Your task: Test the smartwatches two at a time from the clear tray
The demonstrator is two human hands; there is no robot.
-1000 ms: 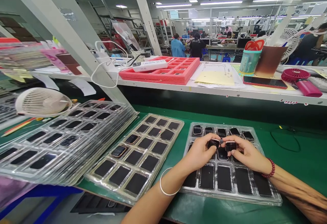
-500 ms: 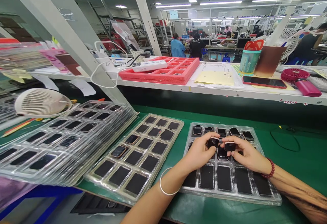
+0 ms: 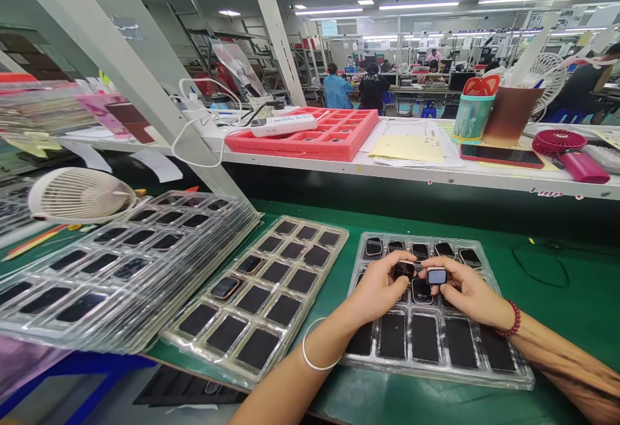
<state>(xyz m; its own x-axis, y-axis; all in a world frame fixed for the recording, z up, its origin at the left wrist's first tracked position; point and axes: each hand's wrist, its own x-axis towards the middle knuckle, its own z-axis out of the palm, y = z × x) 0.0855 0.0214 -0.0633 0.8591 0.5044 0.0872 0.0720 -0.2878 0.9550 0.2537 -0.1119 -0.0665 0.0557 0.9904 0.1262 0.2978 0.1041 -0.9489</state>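
Head view. Since half a second ago the watch [image 3: 436,276] in the right hand [image 3: 467,296] has tilted, its face now catching pale light; the hands otherwise hold position. Left hand [image 3: 380,289] fingers closed around a second, dark watch [image 3: 403,270], just beside the first. Both are held above the clear tray [image 3: 504,373], over its second row. At 9 o'clock lies another tray [image 3: 334,244]; beyond it, a stack [image 3: 145,321].
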